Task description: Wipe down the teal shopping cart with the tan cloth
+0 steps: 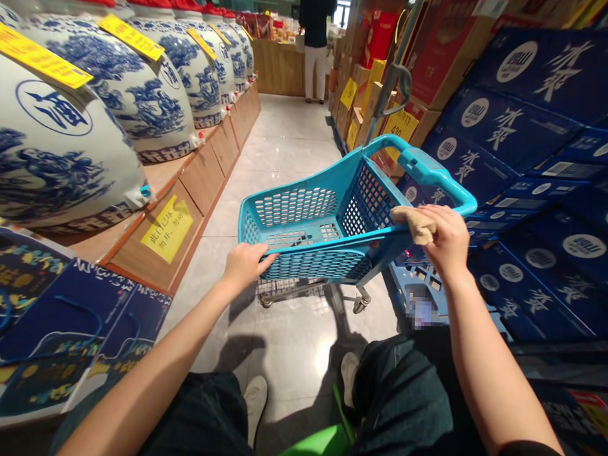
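1. Left arm stretches forward from lower left; the left hand [246, 262], palm down, is clamped over the cart [315, 265]'s near rim, towards its front end.
2. Right arm angles up from lower right; the right hand [446, 238] is clamped on a cloth [420, 225] at the rim near the handle [426, 167].
3. The cart stands sideways on the floor [282, 124], between jars [139, 92] and blue boxes [541, 126].

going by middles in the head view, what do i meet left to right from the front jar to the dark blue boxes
Front jar, yellow sign, left hand, blue shopping cart, tan cloth, right hand, dark blue boxes.
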Action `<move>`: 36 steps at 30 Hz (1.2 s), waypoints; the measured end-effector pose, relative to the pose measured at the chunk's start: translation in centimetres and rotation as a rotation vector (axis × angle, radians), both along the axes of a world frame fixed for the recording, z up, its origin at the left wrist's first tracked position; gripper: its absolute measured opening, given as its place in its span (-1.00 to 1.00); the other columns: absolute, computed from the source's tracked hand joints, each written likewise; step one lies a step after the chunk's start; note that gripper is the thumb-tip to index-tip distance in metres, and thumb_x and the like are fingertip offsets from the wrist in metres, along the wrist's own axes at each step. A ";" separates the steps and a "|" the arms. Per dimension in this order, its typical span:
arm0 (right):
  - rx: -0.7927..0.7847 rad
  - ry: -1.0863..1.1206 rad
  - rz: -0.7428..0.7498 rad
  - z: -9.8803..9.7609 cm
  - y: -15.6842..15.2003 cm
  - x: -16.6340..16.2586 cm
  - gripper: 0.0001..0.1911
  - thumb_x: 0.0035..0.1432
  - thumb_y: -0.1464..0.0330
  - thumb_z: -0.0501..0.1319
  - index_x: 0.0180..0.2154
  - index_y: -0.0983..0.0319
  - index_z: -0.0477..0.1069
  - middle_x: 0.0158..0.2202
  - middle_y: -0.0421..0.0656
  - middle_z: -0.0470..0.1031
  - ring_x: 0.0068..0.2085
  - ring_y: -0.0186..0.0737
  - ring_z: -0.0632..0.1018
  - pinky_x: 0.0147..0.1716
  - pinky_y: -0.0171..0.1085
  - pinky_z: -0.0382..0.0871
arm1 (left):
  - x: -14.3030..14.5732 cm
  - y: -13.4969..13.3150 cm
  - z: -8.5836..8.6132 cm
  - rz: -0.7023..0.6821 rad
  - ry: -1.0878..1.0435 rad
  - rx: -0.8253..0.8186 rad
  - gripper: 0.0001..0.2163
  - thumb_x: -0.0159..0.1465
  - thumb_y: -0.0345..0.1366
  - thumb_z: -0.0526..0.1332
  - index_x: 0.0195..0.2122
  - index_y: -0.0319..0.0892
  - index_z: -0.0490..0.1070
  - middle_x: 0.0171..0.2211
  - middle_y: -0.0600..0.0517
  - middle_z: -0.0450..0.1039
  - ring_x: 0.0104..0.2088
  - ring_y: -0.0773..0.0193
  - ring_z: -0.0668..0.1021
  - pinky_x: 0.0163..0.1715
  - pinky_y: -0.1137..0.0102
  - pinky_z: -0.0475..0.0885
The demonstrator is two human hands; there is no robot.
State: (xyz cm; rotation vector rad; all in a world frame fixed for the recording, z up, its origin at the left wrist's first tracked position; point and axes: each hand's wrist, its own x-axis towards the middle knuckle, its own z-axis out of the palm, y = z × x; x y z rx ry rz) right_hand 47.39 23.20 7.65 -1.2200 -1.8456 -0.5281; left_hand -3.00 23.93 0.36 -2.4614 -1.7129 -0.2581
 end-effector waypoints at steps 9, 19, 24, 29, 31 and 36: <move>0.206 0.175 -0.175 -0.5 1.4 4.6 -0.66 0.43 0.11 0.27 -0.02 0.18 0.69 0.12 0.19 0.78 0.32 0.34 0.70 0.34 0.32 0.56 | 1.0 -0.1 2.2 0.033 -0.009 -0.182 -0.58 0.59 0.03 0.09 -0.17 -0.09 0.64 -0.12 -0.17 0.83 -0.04 -0.16 0.81 -0.17 0.24 0.43; -0.132 -0.053 -0.006 -3.1 0.3 -7.3 -0.52 0.25 0.43 0.31 0.18 0.31 0.68 0.23 0.24 0.74 0.30 0.38 0.67 0.46 0.37 0.47 | 2.7 2.3 5.2 0.021 -0.023 -0.438 -0.25 0.48 0.40 -0.02 -0.22 -0.12 0.74 -0.15 -0.26 0.82 -0.02 -0.30 0.81 -0.12 0.19 0.53; -0.250 -0.209 0.141 -4.9 -0.6 -13.1 -0.47 0.33 0.54 0.26 0.29 0.30 0.65 0.35 0.20 0.70 0.36 0.25 0.67 0.46 0.26 0.52 | 3.6 2.0 5.1 0.052 -0.047 -0.423 -0.23 0.51 0.39 -0.04 -0.03 -0.10 0.81 0.00 -0.24 0.84 0.11 -0.32 0.79 -0.05 0.17 0.58; -0.298 -0.260 0.185 -3.4 0.2 -10.5 -0.58 0.36 0.51 0.29 0.19 0.28 0.71 0.29 0.17 0.75 0.32 0.19 0.71 0.46 0.20 0.53 | 3.8 1.6 5.0 0.019 -0.016 -0.428 -0.30 0.55 0.32 -0.01 0.03 -0.04 0.83 -0.01 -0.15 0.85 0.11 -0.21 0.81 -0.05 0.25 0.58; -0.287 -0.238 0.149 -2.7 0.5 -8.0 -0.65 0.38 0.46 0.31 0.12 0.27 0.74 0.22 0.14 0.79 0.29 0.19 0.73 0.47 0.22 0.52 | 3.7 1.6 5.0 0.005 -0.011 -0.426 -0.34 0.57 0.29 0.02 0.04 -0.02 0.83 -0.03 -0.11 0.86 0.08 -0.15 0.82 -0.09 0.29 0.57; -0.245 -0.136 0.055 -3.6 0.0 -6.9 -0.56 0.35 0.45 0.34 0.21 0.30 0.72 0.31 0.20 0.73 0.39 0.30 0.67 0.51 0.34 0.48 | 3.6 1.6 4.5 -0.005 -0.008 -0.410 -0.39 0.59 0.23 0.04 0.07 0.00 0.84 -0.03 -0.11 0.86 0.07 -0.16 0.82 -0.11 0.28 0.55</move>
